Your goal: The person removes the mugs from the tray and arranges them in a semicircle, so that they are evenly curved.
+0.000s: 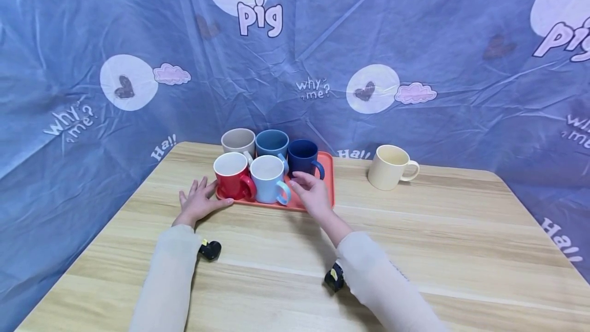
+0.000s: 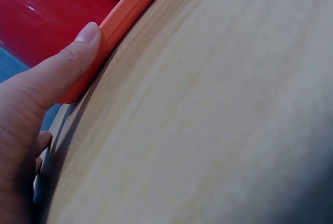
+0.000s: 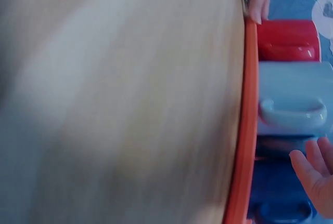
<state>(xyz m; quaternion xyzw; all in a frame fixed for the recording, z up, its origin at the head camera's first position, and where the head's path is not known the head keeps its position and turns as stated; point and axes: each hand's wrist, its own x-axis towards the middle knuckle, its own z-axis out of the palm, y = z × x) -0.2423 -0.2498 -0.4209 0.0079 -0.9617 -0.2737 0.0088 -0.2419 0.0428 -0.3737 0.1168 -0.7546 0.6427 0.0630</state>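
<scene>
My left hand (image 1: 199, 201) is at the front left corner of an orange-red tray (image 1: 329, 175), fingers spread. In the left wrist view its thumb (image 2: 67, 60) lies against the tray's rim, beside a red mug (image 2: 47, 18). Over the tray's front right part hovers my right hand (image 1: 315, 196), fingers loosely bent and holding nothing. It is close to the handle of a light blue mug (image 1: 265, 186) and in front of a navy mug (image 1: 301, 160). Behind the front pair stand a grey mug (image 1: 238, 140) and a medium blue mug (image 1: 272, 142), partly hidden.
A cream mug (image 1: 386, 172) stands upright on the wooden table (image 1: 415, 250), right of the tray, its handle to the right. A blue printed cloth (image 1: 295, 55) hangs behind the table. Black wrist devices (image 1: 210, 250) sit at both sleeves.
</scene>
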